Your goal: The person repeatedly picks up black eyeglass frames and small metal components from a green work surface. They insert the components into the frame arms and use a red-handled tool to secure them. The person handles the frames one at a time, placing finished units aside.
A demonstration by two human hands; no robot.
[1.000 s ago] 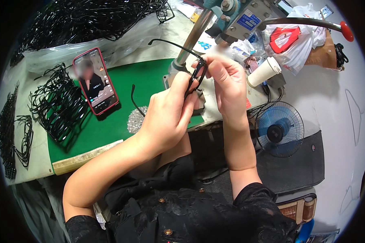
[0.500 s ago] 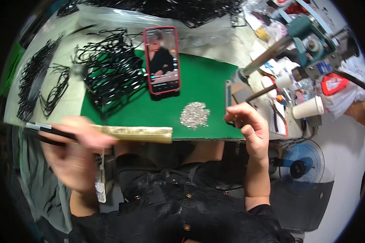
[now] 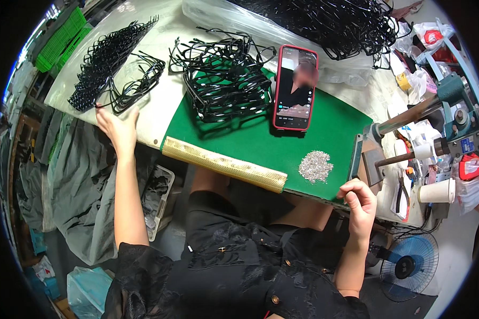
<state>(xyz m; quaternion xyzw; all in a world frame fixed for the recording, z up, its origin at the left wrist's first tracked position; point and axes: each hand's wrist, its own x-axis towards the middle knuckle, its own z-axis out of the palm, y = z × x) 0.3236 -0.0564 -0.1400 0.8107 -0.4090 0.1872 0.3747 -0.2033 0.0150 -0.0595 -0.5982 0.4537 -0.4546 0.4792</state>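
Note:
My left hand (image 3: 118, 127) reaches to the table's left side, thumb and fingers apart. Its fingertips are at the near edge of a small bunch of black eyeglass frames (image 3: 138, 85); whether they touch is hard to tell. Beside that bunch stands a long row of black eyeglass frames (image 3: 104, 66). My right hand (image 3: 360, 204) is at the table's front edge, fingers curled toward the thumb in a pinch; what is between them, if anything, is hidden. Close by lies a pile of tiny silvery metal parts (image 3: 316, 166) on a green mat (image 3: 239, 139).
A larger stack of black eyeglass frames (image 3: 226, 85) and a red-cased phone (image 3: 295, 87) occupy the mat. Gold padding (image 3: 223, 164) covers the front edge. A bench press (image 3: 452, 114) stands at right, near a white cup (image 3: 436, 190) and a fan (image 3: 407, 260).
My left hand has moved outward to the small bunch, and the black and silver thing in it no longer shows there. The view has turned left. My right hand keeps its curled pose.

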